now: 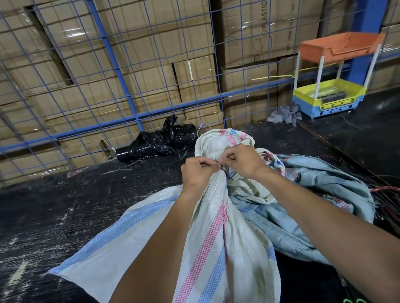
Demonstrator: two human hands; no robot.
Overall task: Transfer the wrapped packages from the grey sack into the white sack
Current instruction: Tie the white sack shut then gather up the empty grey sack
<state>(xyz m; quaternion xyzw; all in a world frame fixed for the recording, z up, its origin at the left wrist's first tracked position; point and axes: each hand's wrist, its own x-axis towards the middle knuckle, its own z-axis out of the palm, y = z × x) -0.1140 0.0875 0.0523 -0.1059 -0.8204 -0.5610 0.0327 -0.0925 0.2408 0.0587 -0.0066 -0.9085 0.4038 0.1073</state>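
White sack [206,240] on the floor [26,240], grey sack [316,199] touching its right, perhaps partly beneath.

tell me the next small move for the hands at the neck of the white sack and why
Probably keep working the dark tie at the bunched neck of the white sack. The left hand and right hand both pinch at that tie. Whether they are tightening or loosening it cannot be told. The grey sack lies slack beside it and no wrapped packages show.

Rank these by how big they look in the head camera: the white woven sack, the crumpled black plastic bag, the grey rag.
1. White woven sack, though it's nearest.
2. Crumpled black plastic bag.
3. Grey rag.
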